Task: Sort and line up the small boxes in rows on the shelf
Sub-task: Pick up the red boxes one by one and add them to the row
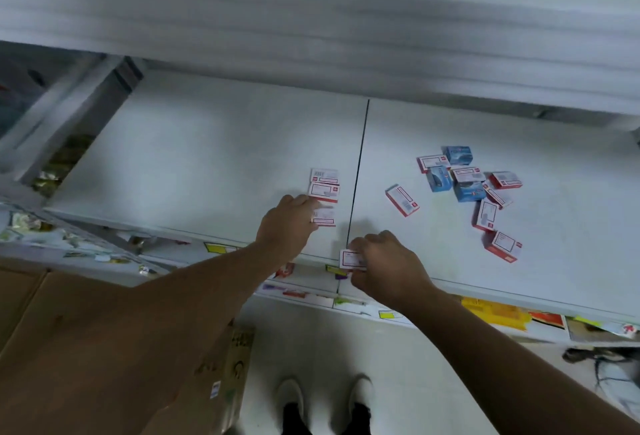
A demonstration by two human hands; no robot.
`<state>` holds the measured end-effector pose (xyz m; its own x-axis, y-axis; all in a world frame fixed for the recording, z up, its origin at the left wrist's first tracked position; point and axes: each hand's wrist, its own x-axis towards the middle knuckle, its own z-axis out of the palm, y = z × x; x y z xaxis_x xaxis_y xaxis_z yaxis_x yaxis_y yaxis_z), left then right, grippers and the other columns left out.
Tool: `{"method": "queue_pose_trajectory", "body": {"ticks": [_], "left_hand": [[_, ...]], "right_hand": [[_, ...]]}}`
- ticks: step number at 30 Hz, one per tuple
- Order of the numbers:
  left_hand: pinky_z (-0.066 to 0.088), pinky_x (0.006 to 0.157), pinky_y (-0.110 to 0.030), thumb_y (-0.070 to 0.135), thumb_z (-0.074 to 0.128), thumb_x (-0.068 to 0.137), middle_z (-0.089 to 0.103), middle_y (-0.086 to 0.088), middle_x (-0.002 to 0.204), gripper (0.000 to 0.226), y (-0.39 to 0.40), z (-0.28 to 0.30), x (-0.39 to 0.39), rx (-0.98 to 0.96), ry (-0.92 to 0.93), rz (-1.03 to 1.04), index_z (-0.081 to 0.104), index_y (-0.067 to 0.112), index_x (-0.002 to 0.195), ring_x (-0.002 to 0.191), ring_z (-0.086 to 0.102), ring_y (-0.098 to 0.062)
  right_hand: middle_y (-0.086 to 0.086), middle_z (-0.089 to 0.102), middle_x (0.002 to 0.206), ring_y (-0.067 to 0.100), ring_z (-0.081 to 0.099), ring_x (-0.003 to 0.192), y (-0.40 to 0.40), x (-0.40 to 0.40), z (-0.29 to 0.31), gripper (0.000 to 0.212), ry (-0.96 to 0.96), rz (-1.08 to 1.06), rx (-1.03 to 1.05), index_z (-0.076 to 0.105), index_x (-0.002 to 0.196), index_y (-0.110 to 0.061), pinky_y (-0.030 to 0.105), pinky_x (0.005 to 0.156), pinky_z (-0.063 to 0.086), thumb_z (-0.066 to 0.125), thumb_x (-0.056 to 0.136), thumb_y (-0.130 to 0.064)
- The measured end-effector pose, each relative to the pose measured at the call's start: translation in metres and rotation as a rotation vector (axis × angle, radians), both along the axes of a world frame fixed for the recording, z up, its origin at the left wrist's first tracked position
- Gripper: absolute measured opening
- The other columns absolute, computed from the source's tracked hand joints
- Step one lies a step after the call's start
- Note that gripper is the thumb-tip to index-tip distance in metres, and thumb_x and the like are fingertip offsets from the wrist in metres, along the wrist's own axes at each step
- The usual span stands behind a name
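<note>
Left hand (pixel 289 221) touches row box (pixel 325 217); right hand (pixel 384 263) pinches another box (pixel 351 259).

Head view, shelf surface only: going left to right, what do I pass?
Left hand on the column of red-and-white boxes → seam in the shelf → right hand pinching one red-and-white box → lone tilted box → loose pile of red and blue boxes.

Pale tiled floor (pixel 311 341), brown cardboard carton (pixel 104 348) at left, tangled dark cables (pixel 602 362) at right.
</note>
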<state>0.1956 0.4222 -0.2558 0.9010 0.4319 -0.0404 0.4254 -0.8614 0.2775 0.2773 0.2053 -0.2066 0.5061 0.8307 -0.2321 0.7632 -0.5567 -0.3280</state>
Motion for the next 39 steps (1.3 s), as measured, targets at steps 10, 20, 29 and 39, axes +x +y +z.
{"method": "queue_pose_trajectory", "body": {"ticks": [10,20,29,39], "left_hand": [[0.054,0.109,-0.042,0.026,0.064,0.105,0.061,0.000,0.145,0.038,0.006,-0.007,-0.052,-0.133,-0.217,0.114,0.062,0.021,0.143,0.132,0.054,-0.021],[0.049,0.103,-0.032,0.013,0.062,0.099,0.063,0.000,0.130,0.027,-0.008,-0.025,-0.100,-0.263,-0.260,0.238,0.071,0.020,0.124,0.122,0.053,-0.017],[0.058,0.098,-0.035,0.013,0.066,0.098,0.059,0.004,0.137,0.036,-0.037,-0.015,-0.088,-0.516,-0.351,0.416,0.065,0.026,0.132,0.122,0.059,-0.017],[0.054,0.084,-0.006,0.037,0.044,0.115,0.056,0.007,0.148,0.040,-0.066,-0.011,-0.045,-1.134,-0.614,0.736,0.048,0.027,0.154,0.124,0.062,-0.010]], "right_hand": [[0.000,0.059,0.130,0.021,0.052,0.116,0.047,-0.008,0.002,0.047,-0.047,-0.006,0.020,0.059,0.140,-0.023,0.037,0.088,0.055,0.067,0.094,-0.033],[0.005,0.059,0.142,0.028,0.053,0.127,0.085,-0.027,-0.043,0.047,-0.123,-0.006,0.026,0.059,0.142,-0.021,0.045,0.095,0.059,0.068,0.098,-0.033],[-0.002,0.067,0.127,0.017,0.060,0.114,0.061,-0.032,-0.043,0.028,0.021,-0.236,0.360,0.070,0.123,-0.021,0.034,0.099,0.056,0.067,0.099,-0.036],[-0.022,0.063,0.133,-0.007,0.059,0.119,0.067,-0.072,-0.040,0.028,0.889,-0.762,0.766,0.053,0.139,-0.036,0.009,0.088,0.049,0.043,0.113,-0.030]]}}
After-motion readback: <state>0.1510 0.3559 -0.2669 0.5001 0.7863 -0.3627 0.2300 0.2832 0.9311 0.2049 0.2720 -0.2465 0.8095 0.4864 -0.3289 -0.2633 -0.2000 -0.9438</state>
